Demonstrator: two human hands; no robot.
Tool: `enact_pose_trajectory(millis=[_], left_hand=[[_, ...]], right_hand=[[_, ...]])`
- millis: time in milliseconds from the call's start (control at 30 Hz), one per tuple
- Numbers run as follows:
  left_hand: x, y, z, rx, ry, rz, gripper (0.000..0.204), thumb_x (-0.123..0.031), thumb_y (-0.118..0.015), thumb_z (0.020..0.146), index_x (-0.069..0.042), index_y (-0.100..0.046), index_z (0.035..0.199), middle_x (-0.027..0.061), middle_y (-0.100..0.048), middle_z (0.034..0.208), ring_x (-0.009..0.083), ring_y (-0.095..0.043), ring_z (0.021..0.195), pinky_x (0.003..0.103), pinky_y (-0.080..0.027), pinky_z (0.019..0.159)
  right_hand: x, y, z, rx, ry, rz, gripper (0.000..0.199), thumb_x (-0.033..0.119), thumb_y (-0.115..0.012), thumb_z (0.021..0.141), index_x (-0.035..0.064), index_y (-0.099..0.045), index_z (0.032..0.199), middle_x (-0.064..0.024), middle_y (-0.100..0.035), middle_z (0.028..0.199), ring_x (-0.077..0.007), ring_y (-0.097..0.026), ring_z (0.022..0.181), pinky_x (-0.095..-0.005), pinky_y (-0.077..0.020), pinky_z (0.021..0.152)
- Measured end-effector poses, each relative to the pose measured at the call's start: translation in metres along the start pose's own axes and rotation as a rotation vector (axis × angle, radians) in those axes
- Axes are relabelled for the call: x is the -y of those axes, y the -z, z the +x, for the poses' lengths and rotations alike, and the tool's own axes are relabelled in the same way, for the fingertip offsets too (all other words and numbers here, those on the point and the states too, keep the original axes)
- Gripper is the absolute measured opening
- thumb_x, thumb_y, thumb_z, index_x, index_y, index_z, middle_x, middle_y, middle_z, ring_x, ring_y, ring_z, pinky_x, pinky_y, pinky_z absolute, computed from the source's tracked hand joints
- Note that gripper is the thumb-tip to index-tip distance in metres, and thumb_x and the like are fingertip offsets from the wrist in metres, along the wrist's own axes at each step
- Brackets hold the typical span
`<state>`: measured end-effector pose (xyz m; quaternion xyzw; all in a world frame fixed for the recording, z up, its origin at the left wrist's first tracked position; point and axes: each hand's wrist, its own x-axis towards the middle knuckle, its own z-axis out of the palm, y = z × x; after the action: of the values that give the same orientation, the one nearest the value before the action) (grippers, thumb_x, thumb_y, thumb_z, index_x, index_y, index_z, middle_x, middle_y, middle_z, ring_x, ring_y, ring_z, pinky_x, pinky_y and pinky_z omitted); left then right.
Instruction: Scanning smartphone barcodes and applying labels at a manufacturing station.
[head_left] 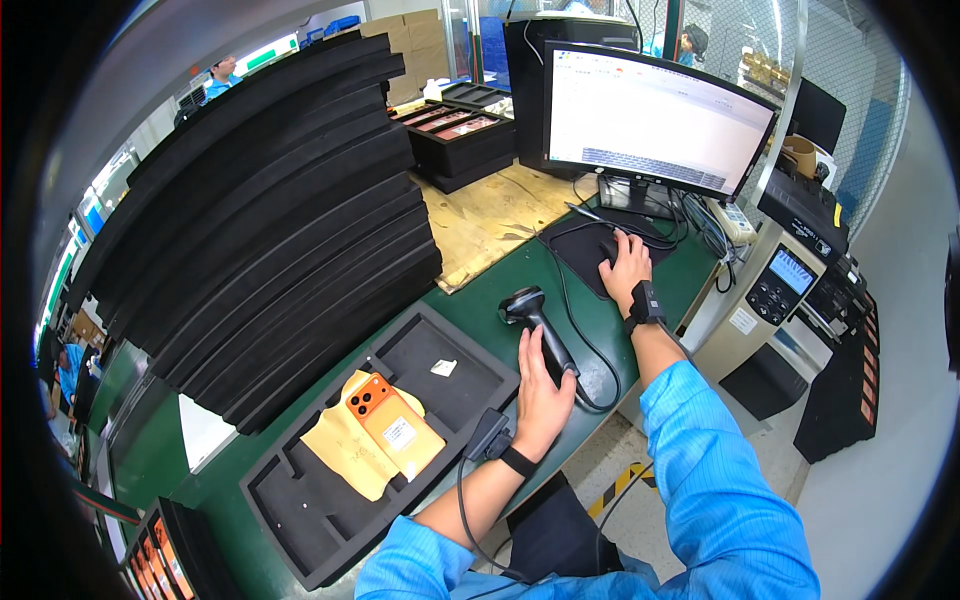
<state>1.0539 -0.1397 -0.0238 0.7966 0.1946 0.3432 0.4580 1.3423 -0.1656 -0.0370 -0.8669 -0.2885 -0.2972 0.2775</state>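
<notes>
My left hand (545, 400) is around the lower handle of a black barcode scanner (540, 325), its fingers along one side and the thumb on the other. The scanner's head points away from me over the green table. On a dark mouse pad, my right hand (628, 268) covers a black computer mouse (608, 250), which is mostly hidden. Left of the scanner, an orange phone (408, 432) with a white label lies camera side up on a yellow paper wrapper (345, 450). Both rest in a black foam tray (300, 545), where a small white scrap (444, 368) also lies.
A tall stack of black trays (270, 190) rises at the left. Behind the mouse pad (580, 255) stands a monitor (660, 115). A label printer (785, 280) is at the right, and a black box of phones (455, 150) sits at the back. Cables (610, 370) loop across the table.
</notes>
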Motion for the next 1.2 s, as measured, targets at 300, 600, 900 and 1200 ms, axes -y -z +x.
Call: enact_pose_trajectory(millis=[300, 600, 900, 1200], left_hand=[[0.002, 0.000, 0.001, -0.015, -0.021, -0.008, 0.079, -0.009, -0.063, 0.081, -0.008, -0.023, 0.149, 0.0276, -0.023, 0.152, 0.0474, -0.044, 0.128, 0.045, -0.044, 0.103], [0.002, 0.000, 0.000, -0.009, -0.017, -0.005, 0.079, -0.009, -0.063, 0.081, -0.007, -0.023, 0.149, 0.0279, -0.023, 0.152, 0.0478, -0.044, 0.128, 0.045, -0.044, 0.103], [0.001, 0.000, 0.001, -0.007, -0.023, -0.003, 0.080, -0.008, -0.063, 0.082, -0.008, -0.021, 0.150, 0.0265, -0.023, 0.153, 0.0463, -0.042, 0.130, 0.044, -0.043, 0.104], [0.020, -0.010, -0.002, -0.010, 0.146, -0.390, 0.083, -0.001, -0.063, 0.083, 0.002, -0.015, 0.150, 0.0278, -0.041, 0.142, 0.0327, -0.054, 0.121, 0.038, -0.046, 0.100]], right_hand=[[0.001, 0.004, -0.002, -0.002, 0.038, 0.014, 0.048, 0.017, -0.065, 0.071, 0.0170, -0.063, 0.120, -0.0133, -0.052, 0.120, -0.0344, -0.051, 0.110, -0.0470, -0.0451, 0.093], [0.001, 0.004, -0.002, 0.000, 0.035, 0.014, 0.045, 0.017, -0.065, 0.072, 0.0157, -0.065, 0.117, -0.0123, -0.053, 0.120, -0.0339, -0.051, 0.110, -0.0469, -0.0451, 0.092], [0.000, 0.002, -0.001, -0.001, 0.020, 0.027, 0.044, 0.016, -0.066, 0.074, 0.0163, -0.064, 0.118, -0.0115, -0.053, 0.123, -0.0335, -0.052, 0.112, -0.0466, -0.0456, 0.093], [-0.006, 0.001, -0.001, -0.034, 0.040, 0.105, 0.040, 0.013, -0.067, 0.077, 0.0119, -0.065, 0.118, -0.0157, -0.055, 0.125, -0.0369, -0.053, 0.115, -0.0465, -0.0457, 0.097]])
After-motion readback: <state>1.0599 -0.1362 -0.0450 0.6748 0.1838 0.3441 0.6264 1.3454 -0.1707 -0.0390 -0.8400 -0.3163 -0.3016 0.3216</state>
